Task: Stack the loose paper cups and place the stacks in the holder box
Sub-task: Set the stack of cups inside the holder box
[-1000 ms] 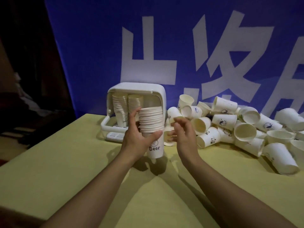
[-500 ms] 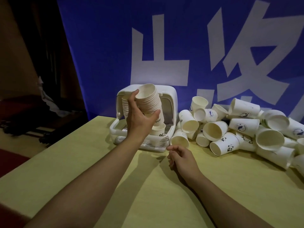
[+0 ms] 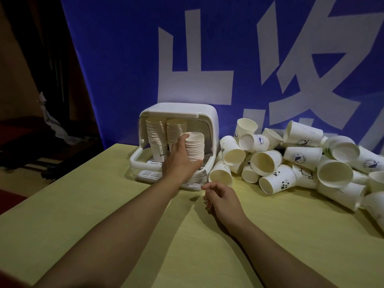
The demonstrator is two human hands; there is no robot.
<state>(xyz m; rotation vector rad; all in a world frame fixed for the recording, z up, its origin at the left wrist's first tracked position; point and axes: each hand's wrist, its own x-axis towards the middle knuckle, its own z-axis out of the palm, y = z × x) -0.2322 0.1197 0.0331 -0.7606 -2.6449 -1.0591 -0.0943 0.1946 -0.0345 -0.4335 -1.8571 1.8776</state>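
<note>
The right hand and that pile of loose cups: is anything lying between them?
No. In the head view, only bare yellow table separates the right hand from the pile of loose cups.

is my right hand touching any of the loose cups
Apart. The head view shows bare yellow table between the right hand and the nearest loose cup.

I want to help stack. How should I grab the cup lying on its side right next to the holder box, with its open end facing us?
Probably pinch that paper cup across its side wall, coming down from above with the free right hand. It lies on its side, mouth toward the camera, so the round wall is exposed on top. The holder box crowds its left and the loose pile its right.
</note>
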